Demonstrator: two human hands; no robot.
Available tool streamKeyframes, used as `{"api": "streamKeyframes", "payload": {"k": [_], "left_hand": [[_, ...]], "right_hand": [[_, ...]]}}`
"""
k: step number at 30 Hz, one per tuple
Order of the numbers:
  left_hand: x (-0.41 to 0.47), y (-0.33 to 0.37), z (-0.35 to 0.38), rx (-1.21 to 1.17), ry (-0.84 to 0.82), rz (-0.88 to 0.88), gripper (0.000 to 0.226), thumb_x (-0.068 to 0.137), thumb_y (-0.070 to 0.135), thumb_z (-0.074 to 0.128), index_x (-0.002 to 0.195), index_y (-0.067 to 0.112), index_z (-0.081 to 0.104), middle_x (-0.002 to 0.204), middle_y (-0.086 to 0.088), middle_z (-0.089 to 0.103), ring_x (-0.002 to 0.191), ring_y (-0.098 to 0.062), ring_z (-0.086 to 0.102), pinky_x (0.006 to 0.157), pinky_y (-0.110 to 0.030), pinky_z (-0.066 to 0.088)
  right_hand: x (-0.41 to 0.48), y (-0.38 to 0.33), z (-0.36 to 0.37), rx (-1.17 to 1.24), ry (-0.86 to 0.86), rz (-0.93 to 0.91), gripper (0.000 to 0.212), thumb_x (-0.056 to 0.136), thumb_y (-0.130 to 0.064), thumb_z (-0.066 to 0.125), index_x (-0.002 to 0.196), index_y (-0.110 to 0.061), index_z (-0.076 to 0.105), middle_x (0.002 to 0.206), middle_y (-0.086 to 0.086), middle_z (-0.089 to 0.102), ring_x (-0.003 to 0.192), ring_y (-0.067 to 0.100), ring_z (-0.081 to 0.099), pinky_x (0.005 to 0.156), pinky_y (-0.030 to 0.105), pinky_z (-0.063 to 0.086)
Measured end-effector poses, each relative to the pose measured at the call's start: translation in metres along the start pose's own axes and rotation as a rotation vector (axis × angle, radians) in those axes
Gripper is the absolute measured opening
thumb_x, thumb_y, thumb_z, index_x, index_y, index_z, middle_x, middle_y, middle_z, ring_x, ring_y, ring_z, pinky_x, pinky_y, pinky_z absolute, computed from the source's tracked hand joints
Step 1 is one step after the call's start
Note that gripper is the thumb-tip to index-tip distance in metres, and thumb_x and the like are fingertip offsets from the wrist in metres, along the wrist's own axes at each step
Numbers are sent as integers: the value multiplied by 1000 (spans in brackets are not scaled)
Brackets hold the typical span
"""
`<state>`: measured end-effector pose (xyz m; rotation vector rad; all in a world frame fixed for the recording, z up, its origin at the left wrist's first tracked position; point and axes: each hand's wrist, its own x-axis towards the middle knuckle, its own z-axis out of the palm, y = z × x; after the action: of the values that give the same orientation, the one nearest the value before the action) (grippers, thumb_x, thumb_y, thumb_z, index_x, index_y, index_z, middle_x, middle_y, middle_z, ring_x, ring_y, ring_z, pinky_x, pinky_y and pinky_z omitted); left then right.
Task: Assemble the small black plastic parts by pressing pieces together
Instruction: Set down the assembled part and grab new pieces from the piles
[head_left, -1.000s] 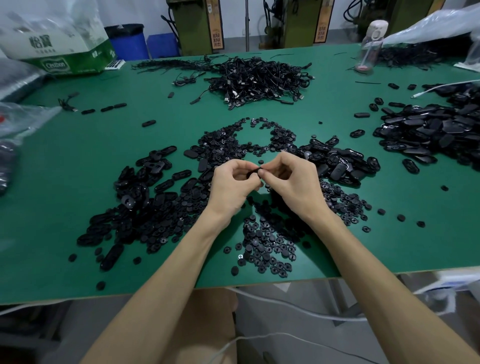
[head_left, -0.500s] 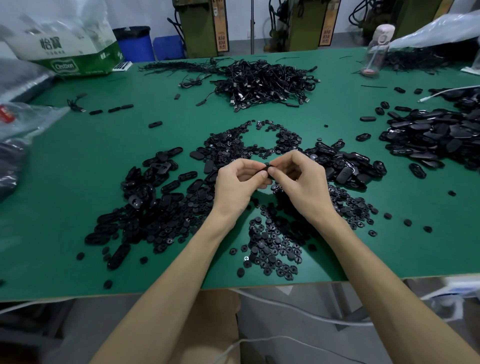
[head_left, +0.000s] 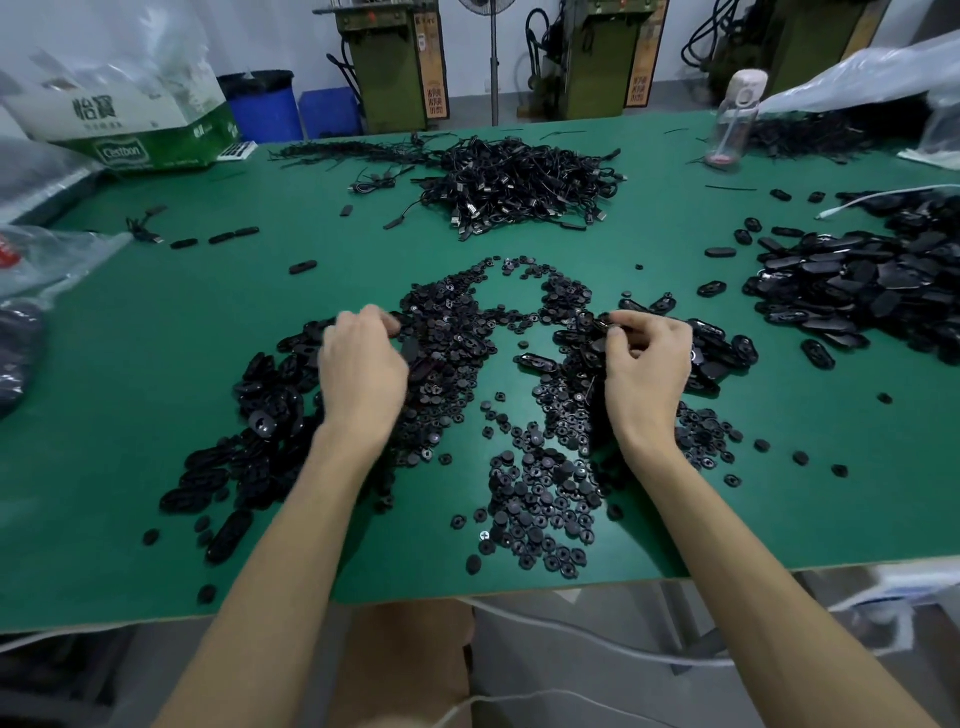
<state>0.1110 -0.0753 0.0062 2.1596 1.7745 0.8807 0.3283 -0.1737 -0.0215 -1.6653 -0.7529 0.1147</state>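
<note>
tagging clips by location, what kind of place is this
Probably a small factory assembly bench: a green worktable heaped with loose black plastic parts, a pile of black cables, and green machines standing behind.

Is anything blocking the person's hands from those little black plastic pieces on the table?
Nothing visible does. The left hand lies right over the heap of black oval plastic shells; the right hand pinches a small black plastic part.
</note>
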Motion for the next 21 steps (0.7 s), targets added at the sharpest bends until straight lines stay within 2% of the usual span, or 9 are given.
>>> {"api": "streamKeyframes", "payload": {"k": [2, 4, 7, 10, 12, 14, 16, 18, 21], "left_hand": [[9, -19, -6, 278, -83, -3, 24, 98, 6, 66, 121, 3, 67, 126, -21, 62, 120, -37, 55, 105, -46, 43], [14, -31, -9, 393, -163, -38, 24, 98, 21, 71, 110, 0, 69, 122, -26, 62, 119, -44, 52, 101, -51, 40], [16, -39, -8, 412, -166, -42, 31, 97, 29, 72, 100, -2, 68, 112, -24, 66, 112, -45, 57, 98, -52, 43], [16, -39, -5, 334, -100, -18, 22, 98, 23, 71, 98, 1, 67, 103, -18, 67, 104, -38, 62, 94, -50, 46], [12, -33, -4, 153, -68, -5, 15, 100, 18, 68, 100, 4, 62, 99, -11, 65, 91, -29, 64, 82, -43, 50], [5, -18, -4, -140, -98, 7, 9, 101, 14, 65, 108, 10, 60, 102, -3, 64, 80, -19, 67, 70, -25, 50], [-4, 0, -2, -623, -290, -47, 16, 99, 9, 66, 114, 15, 65, 96, -1, 69, 71, -12, 70, 60, -17, 50], [-13, 19, 4, -1153, -554, -177, 29, 93, 9, 72, 121, 13, 70, 86, 0, 70, 71, -11, 68, 59, -20, 51], [-20, 40, 22, -1442, -709, -312, 37, 85, 14, 75, 121, 7, 72, 86, -4, 69, 71, -11, 63, 57, -19, 49]], "right_hand": [[-2, 0, 1, -26, -37, -15, 26, 103, -9, 56, 125, -12, 69, 128, 4, 49, 101, 3, 54, 83, 0, 37], [-3, 1, 0, -71, -91, -62, 31, 101, -7, 58, 130, -11, 67, 134, 3, 50, 113, 10, 53, 92, 7, 40], [-6, 0, 4, -182, -216, -229, 26, 97, -20, 71, 123, -16, 73, 130, 0, 59, 124, 18, 49, 107, 27, 38], [-13, -2, 10, -302, -419, -468, 26, 89, -32, 78, 112, -20, 78, 118, -4, 64, 120, 19, 44, 102, 34, 32], [-17, -1, 15, -388, -539, -598, 30, 88, -35, 77, 115, -21, 78, 117, -3, 64, 118, 22, 44, 97, 36, 31], [-17, 2, 18, -468, -625, -657, 32, 91, -38, 74, 120, -25, 77, 118, -4, 63, 116, 24, 42, 96, 38, 32], [-16, 4, 20, -484, -659, -660, 28, 93, -39, 71, 118, -27, 77, 115, -6, 63, 112, 23, 41, 93, 36, 31], [-16, 5, 21, -460, -661, -638, 23, 92, -39, 72, 111, -27, 77, 108, -7, 63, 107, 20, 39, 88, 33, 26], [-16, 6, 23, -435, -641, -643, 21, 91, -36, 75, 103, -18, 73, 99, -5, 60, 97, 14, 33, 84, 35, 28]]}}
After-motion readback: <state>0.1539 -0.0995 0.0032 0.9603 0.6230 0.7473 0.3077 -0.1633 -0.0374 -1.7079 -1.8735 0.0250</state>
